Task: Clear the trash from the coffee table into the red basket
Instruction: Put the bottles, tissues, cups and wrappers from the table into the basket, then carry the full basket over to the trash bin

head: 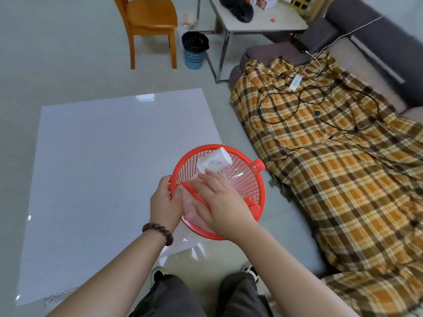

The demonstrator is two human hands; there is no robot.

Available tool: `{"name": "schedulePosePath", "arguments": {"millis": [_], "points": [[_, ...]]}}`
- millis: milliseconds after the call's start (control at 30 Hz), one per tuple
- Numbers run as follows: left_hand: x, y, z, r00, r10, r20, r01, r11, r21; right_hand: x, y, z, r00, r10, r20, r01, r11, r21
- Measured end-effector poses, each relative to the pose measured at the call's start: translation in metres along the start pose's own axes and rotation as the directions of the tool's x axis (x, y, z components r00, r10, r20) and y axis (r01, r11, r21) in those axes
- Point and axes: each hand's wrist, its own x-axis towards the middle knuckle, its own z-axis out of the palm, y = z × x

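Observation:
The round red basket [258, 193] is held over the near right corner of the glossy white coffee table [109, 170]. My left hand [166, 202] grips its left rim. Inside it my right hand [219, 202] lies flat, fingers spread, pressing on the trash. A white paper cup [214, 162] with a coloured print lies at the far side. A clear plastic bottle [240, 177] with a red cap [258, 166] rests across the right rim. Pale crumpled plastic [192, 216] sits under my hands.
A sofa with an orange plaid blanket [332, 170], cables and a power strip [295, 82] runs along the right. Farther back stand a wooden chair [148, 26], a blue bin with a black liner [194, 50] and a cluttered side table [258, 24].

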Motion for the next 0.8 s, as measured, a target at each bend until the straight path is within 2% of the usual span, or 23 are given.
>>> {"name": "schedulePosePath", "arguments": {"millis": [200,367,500,633,700,800], "points": [[-0.003,0.034,0.086,1.000,0.022,-0.020,-0.022,1.000,0.010,-0.048,0.100,-0.064,0.974,0.098,-0.206,-0.087,0.994,0.059],[-0.006,0.071,0.179,0.997,0.029,-0.074,-0.027,0.999,0.034,-0.085,0.214,-0.112,0.908,0.261,-0.327,-0.207,0.959,0.192],[-0.011,0.098,0.243,0.996,0.033,-0.084,-0.028,0.998,0.059,-0.108,0.290,-0.141,0.841,0.460,-0.283,-0.369,0.872,0.322],[-0.010,0.118,0.290,0.997,0.041,-0.072,-0.038,0.998,0.048,-0.108,0.345,-0.156,0.761,0.636,-0.126,-0.501,0.701,0.508],[-0.005,0.124,0.307,0.998,0.039,-0.056,-0.036,0.999,0.038,-0.103,0.365,-0.159,0.735,0.674,-0.078,-0.523,0.636,0.567],[0.002,0.132,0.330,0.998,0.020,-0.057,-0.018,0.999,0.036,-0.094,0.390,-0.161,0.726,0.685,-0.063,-0.520,0.606,0.602]]}}
